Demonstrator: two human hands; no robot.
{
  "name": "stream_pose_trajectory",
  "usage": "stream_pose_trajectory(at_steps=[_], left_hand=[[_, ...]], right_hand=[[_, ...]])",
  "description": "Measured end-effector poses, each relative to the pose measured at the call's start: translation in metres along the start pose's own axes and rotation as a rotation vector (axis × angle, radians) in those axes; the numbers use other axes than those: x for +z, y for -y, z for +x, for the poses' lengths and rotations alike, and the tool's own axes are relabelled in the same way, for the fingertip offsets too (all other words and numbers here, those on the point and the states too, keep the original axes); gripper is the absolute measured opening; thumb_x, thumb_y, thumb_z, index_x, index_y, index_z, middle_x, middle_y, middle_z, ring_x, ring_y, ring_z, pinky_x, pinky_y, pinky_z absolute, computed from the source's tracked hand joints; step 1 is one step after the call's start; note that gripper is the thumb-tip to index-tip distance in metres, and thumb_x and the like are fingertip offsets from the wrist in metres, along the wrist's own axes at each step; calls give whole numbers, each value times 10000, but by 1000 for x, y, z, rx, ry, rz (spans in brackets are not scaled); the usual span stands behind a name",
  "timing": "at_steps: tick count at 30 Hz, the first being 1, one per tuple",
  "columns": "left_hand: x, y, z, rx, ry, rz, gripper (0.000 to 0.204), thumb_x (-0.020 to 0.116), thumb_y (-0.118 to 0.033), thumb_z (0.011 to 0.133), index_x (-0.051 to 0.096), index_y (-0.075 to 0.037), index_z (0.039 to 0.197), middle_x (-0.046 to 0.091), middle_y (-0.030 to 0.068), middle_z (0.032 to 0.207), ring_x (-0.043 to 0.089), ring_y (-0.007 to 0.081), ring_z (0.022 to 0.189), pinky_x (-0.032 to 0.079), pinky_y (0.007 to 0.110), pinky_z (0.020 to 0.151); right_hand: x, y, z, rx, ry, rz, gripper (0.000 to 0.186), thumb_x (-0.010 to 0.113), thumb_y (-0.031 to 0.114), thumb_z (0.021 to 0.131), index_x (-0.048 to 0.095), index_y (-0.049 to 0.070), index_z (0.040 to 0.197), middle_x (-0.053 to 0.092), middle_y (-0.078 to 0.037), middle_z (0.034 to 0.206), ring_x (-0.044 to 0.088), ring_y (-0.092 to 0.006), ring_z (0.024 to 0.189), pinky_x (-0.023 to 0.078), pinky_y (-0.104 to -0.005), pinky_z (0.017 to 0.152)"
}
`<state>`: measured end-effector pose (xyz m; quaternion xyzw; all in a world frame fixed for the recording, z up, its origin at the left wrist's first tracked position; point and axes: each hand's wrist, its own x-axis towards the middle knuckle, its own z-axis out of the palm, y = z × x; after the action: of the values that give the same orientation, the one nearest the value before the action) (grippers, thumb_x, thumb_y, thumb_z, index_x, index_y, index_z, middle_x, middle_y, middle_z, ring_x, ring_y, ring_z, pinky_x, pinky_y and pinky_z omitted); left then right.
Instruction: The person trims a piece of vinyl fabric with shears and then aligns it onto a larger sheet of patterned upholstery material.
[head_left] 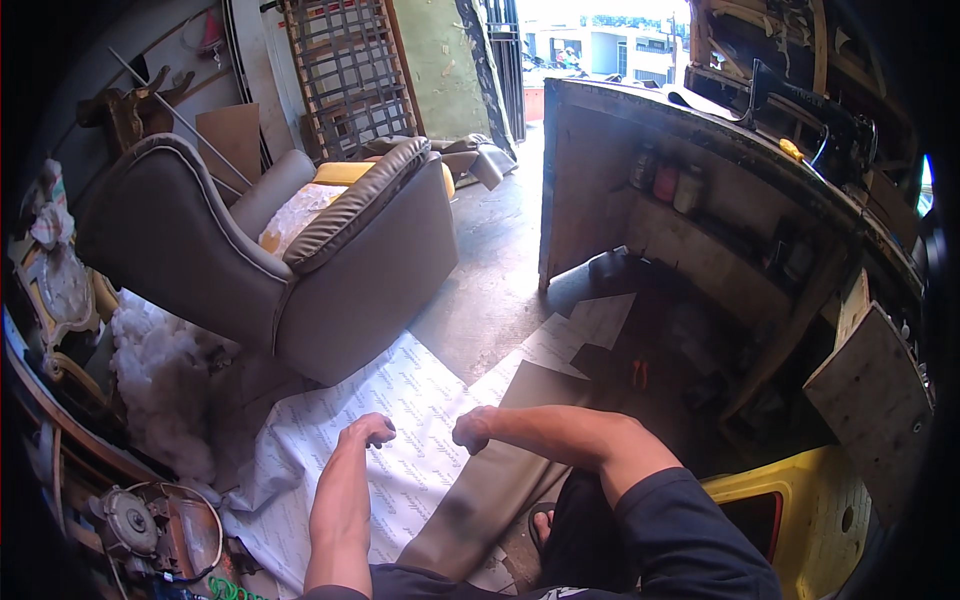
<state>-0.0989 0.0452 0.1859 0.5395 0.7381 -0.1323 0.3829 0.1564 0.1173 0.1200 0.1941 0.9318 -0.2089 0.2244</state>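
A large sheet of upholstery leatherette lies across the floor in front of me, its white, printed backing facing up. Along its right side a strip with the smooth brown face shows. Over the white backing is my left hand, its fingers curled in; whether they pinch anything is too small to tell. My right hand is closed like a fist where the white and brown parts meet. What it holds, if anything, is hidden behind the knuckles.
A brown wingback armchair stands ahead on the left, with white stuffing heaped beside it. At right is a wooden workbench bearing a black sewing machine. Orange-handled pliers lie on the floor. A yellow plastic stool is close on my right.
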Motion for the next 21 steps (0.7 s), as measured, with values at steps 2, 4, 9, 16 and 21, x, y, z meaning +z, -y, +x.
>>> stream_pose_trajectory(at_steps=[2,4,9,16,21], left_hand=[[0,2,-1,-4,-2,2,359,601,-301,912,663,-138,1225,700,31,1006,691,162,879,538,342,698],[0,-4,-1,5,-5,4,358,602,-302,913,663,-138,1225,699,31,1005,690,162,879,537,341,700],[-1,6,-6,-23,-11,1,363,599,-304,913,662,-139,1230,700,35,1007,688,162,873,537,341,706],[2,0,3,-7,-8,0,368,596,-297,908,660,-133,1232,700,34,1000,688,161,873,538,339,707],[-1,8,-3,-22,-4,-5,363,597,-299,908,662,-136,1226,700,32,999,690,159,872,541,337,709]], right_hand=[[-7,9,0,8,69,-120,291,646,180,777,716,108,1051,696,-142,1029,668,-326,961,556,-446,761],[-9,10,-4,32,109,-166,288,639,174,775,715,104,1044,697,-144,1020,669,-328,953,556,-447,759],[-20,26,-17,-41,69,-167,284,637,175,775,712,94,1036,696,-146,1016,668,-329,951,554,-449,766],[-10,11,-14,-62,41,-142,285,644,185,785,712,87,1044,698,-146,1008,669,-328,946,553,-452,770],[-13,20,-7,-47,77,-195,278,645,187,786,717,89,1036,700,-146,990,671,-329,939,554,-453,762]])
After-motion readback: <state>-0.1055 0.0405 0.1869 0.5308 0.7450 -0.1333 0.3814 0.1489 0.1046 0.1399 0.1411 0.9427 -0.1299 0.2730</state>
